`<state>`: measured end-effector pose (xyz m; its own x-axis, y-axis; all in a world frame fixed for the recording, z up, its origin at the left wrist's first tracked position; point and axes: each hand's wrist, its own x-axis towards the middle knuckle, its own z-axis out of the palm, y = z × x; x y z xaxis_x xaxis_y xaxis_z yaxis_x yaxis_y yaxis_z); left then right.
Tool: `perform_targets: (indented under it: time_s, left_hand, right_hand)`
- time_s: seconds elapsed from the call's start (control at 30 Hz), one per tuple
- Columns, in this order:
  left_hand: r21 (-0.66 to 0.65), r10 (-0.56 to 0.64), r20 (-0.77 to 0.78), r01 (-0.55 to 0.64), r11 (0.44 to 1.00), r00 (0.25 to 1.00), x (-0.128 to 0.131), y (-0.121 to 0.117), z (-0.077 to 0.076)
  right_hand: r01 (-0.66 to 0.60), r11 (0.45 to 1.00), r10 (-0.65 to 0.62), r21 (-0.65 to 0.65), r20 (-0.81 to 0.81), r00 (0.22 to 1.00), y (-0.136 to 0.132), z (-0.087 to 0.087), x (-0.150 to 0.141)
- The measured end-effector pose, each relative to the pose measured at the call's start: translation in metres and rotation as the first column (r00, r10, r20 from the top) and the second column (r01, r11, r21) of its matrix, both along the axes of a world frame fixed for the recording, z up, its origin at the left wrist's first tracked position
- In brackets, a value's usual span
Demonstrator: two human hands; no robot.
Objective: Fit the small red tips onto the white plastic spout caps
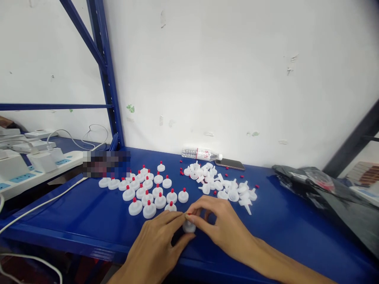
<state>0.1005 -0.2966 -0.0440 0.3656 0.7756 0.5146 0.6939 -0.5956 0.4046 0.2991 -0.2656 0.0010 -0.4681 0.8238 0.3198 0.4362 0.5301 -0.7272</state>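
Note:
Near the table's front edge, a white nozzle cap [189, 227] with a red tip is between my two hands. My left hand [160, 236] is closed around its white base, thumb at the near side. With thumb and forefinger, my right hand [213, 221] pinches the small red tip cap [188, 215] at its top; the fingers partly cover it. To the left stand several upright white caps with red tips, such as this nozzle cap [149, 209]. Beyond my right hand lies a loose pile of white nozzle caps [233, 193] without red tips.
Small red tip caps [181, 172] lie scattered around the pile. A clear bottle [201, 154] and a phone [229, 163] lie by the wall. Black plastic bag [319, 201] sits at right. Power strips [44, 169], a white cable [44, 203] and a blue rack post [108, 75] are left.

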Motion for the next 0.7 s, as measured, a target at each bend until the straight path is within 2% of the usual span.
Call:
perform_targets:
  time_s: [0.17, 0.33, 0.5, 0.7]
  left_hand:
    - [0.076, 0.023, -0.020, -0.021, 0.997, 1.000, -0.002, 0.001, -0.002]
    - [0.212, 0.071, -0.036, -0.062, 0.975, 0.997, -0.002, 0.000, -0.007]
    - [0.249, 0.110, -0.061, -0.091, 0.964, 0.992, 0.001, -0.001, -0.007]
    - [0.198, 0.088, -0.050, -0.076, 0.977, 0.995, 0.002, -0.003, 0.001]
  right_hand:
    - [0.015, 0.997, -0.024, 0.077, 0.108, 0.994, -0.006, -0.001, 0.005]
    - [0.057, 0.990, -0.080, 0.126, 0.187, 0.979, -0.006, -0.004, 0.022]
    - [0.152, 0.971, -0.207, 0.184, 0.334, 0.919, 0.023, 0.004, 0.032]
    - [0.102, 0.956, -0.211, 0.275, 0.402, 0.891, 0.067, 0.011, 0.004]
